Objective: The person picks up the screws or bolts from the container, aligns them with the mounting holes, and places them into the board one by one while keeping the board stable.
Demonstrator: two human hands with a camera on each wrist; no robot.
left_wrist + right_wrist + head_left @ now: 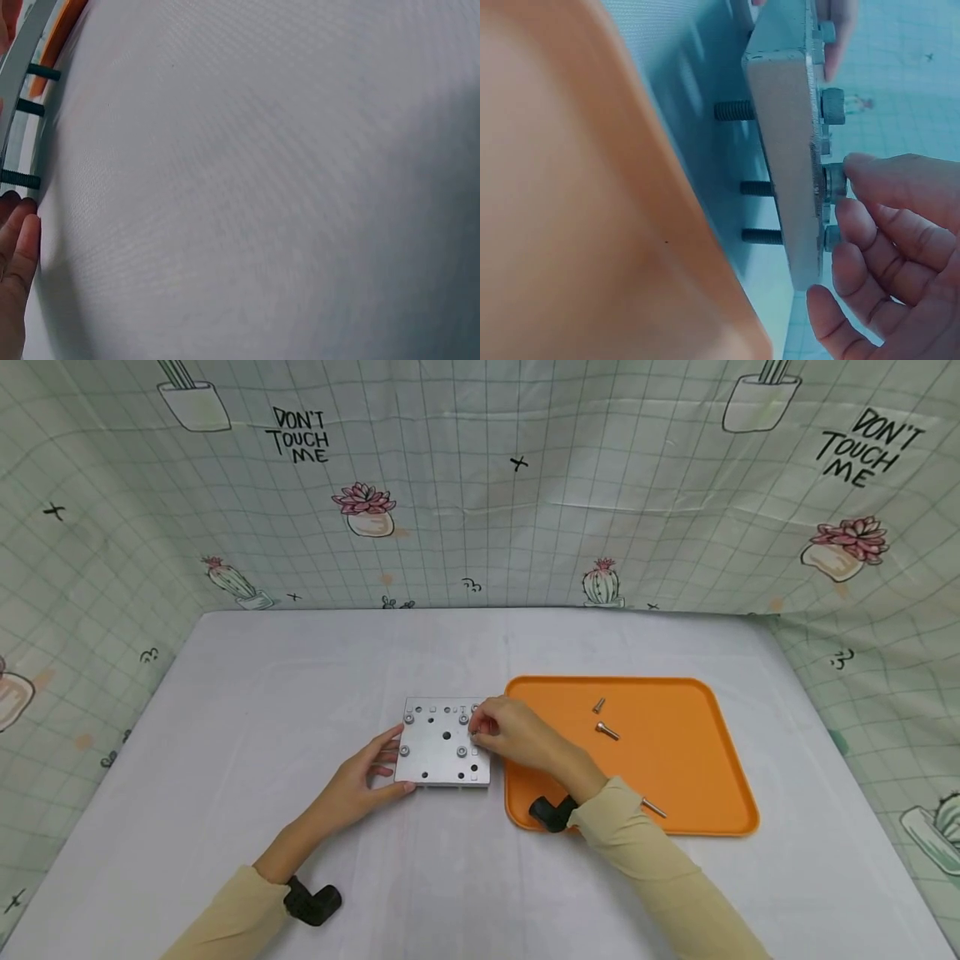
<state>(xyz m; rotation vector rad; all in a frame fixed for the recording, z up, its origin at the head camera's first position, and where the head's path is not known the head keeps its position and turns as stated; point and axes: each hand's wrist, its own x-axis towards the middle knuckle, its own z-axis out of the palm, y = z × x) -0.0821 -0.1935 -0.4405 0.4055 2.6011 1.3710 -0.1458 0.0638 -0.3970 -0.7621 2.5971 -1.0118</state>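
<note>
A silver metal plate (435, 735) with drilled holes is at mid-table, several socket head screws (405, 751) standing in it. Threaded screw ends (735, 111) stick out below its underside. My left hand (356, 781) holds the plate's left side, thumb by the near left corner and fingers along the edge. At the right edge, my right hand (517, 731) pinches the head of one screw (835, 182) between thumb and fingertip. Its other fingers curl beside the plate. In the left wrist view, the left fingers (22, 240) show right at the plate's edge.
Just right of the plate lies an orange tray (697, 760), its left rim beneath my right forearm. On it are a short screw (598, 705), a thicker screw (607, 731) and a long screw (653, 807), partly behind the sleeve. A patterned cloth (465, 510) hangs behind the white table (247, 693).
</note>
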